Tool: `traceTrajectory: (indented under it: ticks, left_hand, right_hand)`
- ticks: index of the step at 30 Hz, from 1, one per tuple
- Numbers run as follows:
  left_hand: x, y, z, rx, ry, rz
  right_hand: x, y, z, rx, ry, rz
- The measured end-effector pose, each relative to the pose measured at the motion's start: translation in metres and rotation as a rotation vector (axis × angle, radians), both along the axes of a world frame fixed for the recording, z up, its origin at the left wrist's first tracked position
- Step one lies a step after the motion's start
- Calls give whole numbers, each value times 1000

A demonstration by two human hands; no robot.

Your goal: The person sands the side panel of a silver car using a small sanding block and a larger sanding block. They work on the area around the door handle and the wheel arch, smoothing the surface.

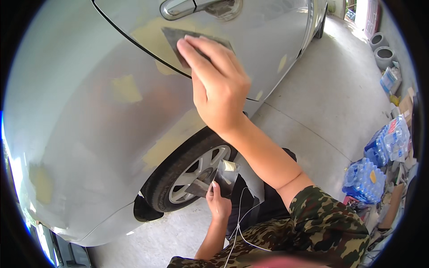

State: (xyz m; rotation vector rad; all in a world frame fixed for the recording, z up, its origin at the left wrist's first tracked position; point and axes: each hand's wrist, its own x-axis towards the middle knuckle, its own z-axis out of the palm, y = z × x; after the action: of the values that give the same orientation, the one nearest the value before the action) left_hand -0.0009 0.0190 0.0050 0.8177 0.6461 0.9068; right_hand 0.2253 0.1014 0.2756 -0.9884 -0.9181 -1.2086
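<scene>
The right grip (pixel 223 87) is closed around a dark grey, flat spreader (pixel 172 39), fingers laid along its face. The spreader is tilted over the rear edge of the silver car door (pixel 268 40), below the door handle (pixel 178 9), with one lower corner by the black door gap (pixel 134 41). A pale yellow smear (pixel 149 35) shows on the door around it; whether the spreader's edge touches the panel, I cannot tell.

Lower down, the left grip (pixel 220 205) holds a dark flat plate (pixel 225 182) pinched by its near edge, thumb on top. A pale yellow dab (pixel 229 166) sits at the plate's far corner. The plate is in front of the car's wheel (pixel 163 192), overlapping its spokes in view; its exact gap from the wheel is unclear.

More yellow patches mark the car's side: a squarish patch (pixel 126 88) left of the door gap, a long patch (pixel 172 138) along the upper edge of the wheel arch, and a blurred one (pixel 43 183) at the far left end. White cords (pixel 239 223) hang over the person's camouflage shirt (pixel 328 219). Along the right edge of the concrete floor (pixel 321 85) are blue-wrapped bottle packs (pixel 364 181) and, near its far right corner, two round grey pots (pixel 384 57)
</scene>
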Motion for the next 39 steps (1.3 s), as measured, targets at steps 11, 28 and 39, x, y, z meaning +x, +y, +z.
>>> traceTrajectory:
  ticks: [11,28,39]
  left_hand:
    - [12,-20,-6,-37,-32,17]
    - [3,-13,-17,-38,-42,13]
    - [5,-13,-19,-66,-19,25]
  right_hand:
    - [-12,-16,-34,-194,-7,158]
    - [8,-20,-60,-146,122,166]
    - [-17,-10,-78,-306,156,208]
